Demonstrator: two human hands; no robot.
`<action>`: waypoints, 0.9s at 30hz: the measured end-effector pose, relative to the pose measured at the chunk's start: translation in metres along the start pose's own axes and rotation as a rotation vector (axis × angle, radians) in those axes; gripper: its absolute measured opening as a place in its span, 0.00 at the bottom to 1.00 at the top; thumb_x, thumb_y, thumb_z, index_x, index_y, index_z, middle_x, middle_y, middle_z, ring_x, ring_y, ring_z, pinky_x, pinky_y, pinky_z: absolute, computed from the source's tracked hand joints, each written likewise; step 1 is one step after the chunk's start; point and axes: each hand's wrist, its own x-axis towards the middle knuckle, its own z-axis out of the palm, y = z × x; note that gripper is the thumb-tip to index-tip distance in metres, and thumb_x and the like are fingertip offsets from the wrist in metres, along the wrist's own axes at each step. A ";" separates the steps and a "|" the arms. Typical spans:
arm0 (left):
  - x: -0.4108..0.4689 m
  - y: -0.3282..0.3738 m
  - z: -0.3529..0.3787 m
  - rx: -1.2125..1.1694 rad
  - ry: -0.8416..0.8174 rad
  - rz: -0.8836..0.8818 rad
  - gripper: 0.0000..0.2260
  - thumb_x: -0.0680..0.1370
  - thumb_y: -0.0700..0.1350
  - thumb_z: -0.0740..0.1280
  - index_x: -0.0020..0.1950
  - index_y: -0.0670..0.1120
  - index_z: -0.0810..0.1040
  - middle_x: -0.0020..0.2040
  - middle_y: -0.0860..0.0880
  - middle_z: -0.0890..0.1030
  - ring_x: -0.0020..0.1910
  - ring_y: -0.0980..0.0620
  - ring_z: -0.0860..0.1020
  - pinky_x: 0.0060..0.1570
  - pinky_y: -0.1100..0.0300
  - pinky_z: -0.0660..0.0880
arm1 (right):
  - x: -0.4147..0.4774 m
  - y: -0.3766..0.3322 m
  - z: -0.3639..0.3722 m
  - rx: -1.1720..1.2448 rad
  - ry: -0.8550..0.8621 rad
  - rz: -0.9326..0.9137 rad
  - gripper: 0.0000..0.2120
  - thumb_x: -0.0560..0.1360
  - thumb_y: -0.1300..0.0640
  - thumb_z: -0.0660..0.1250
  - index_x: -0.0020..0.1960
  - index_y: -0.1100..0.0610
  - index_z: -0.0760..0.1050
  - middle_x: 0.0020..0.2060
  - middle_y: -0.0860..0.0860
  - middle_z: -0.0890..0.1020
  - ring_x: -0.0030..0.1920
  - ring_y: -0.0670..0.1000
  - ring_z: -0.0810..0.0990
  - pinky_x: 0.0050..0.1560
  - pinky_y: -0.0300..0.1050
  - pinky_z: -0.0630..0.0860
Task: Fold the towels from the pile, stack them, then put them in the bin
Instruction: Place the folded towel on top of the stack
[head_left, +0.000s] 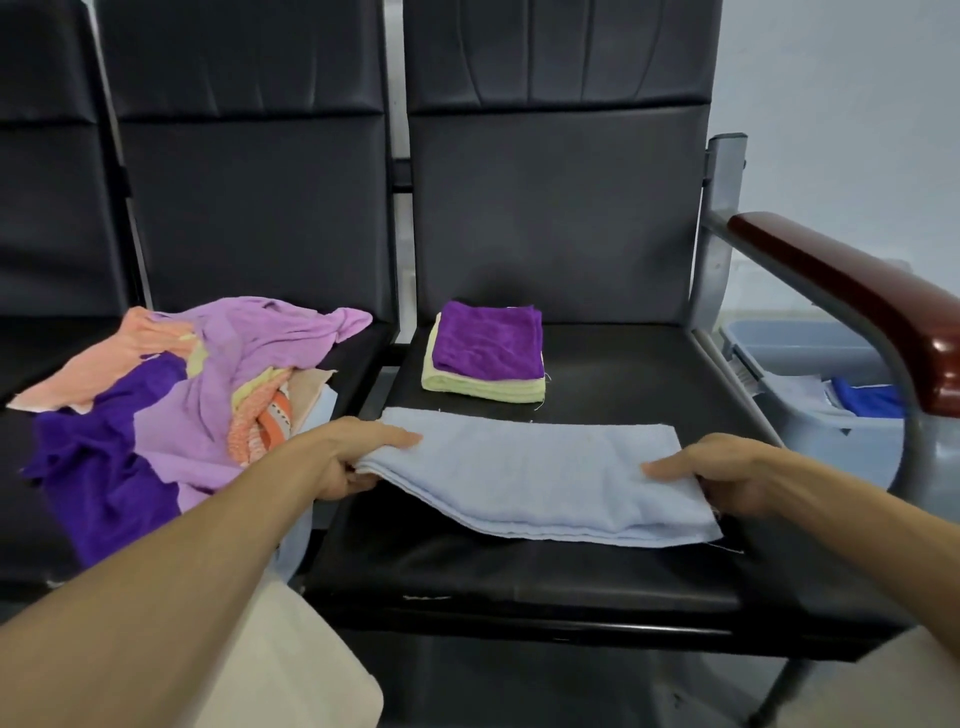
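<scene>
Pale-blue towel (540, 480) lies folded on chair seat (623, 374). Its 9 o'clock end is pinched by left hand (356, 460) fingers; 3 o'clock end by right hand (727, 475) fingers.

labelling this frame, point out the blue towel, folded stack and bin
blue towel (524, 467), head view, middle of top layer
folded stack (488, 344), head view, purple top towel
bin (831, 448), head view, near wall
</scene>
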 end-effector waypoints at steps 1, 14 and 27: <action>0.000 0.000 0.001 -0.057 0.021 -0.004 0.09 0.73 0.45 0.74 0.41 0.43 0.76 0.33 0.46 0.77 0.31 0.52 0.72 0.32 0.64 0.67 | 0.000 0.001 0.001 0.033 0.022 0.006 0.16 0.70 0.62 0.75 0.52 0.71 0.76 0.42 0.62 0.85 0.37 0.57 0.84 0.33 0.44 0.80; 0.007 0.012 0.038 0.138 0.214 0.198 0.13 0.79 0.41 0.60 0.61 0.38 0.75 0.51 0.41 0.79 0.46 0.45 0.76 0.40 0.59 0.71 | 0.008 0.005 -0.001 0.019 0.158 -0.050 0.12 0.76 0.63 0.66 0.56 0.68 0.72 0.41 0.61 0.79 0.32 0.55 0.78 0.27 0.39 0.73; -0.018 0.052 0.175 0.055 0.030 0.358 0.09 0.80 0.38 0.56 0.49 0.43 0.76 0.41 0.44 0.77 0.37 0.47 0.76 0.35 0.60 0.73 | 0.007 0.009 -0.020 0.063 -0.048 -0.095 0.12 0.81 0.65 0.53 0.54 0.60 0.74 0.32 0.52 0.71 0.23 0.46 0.69 0.20 0.36 0.67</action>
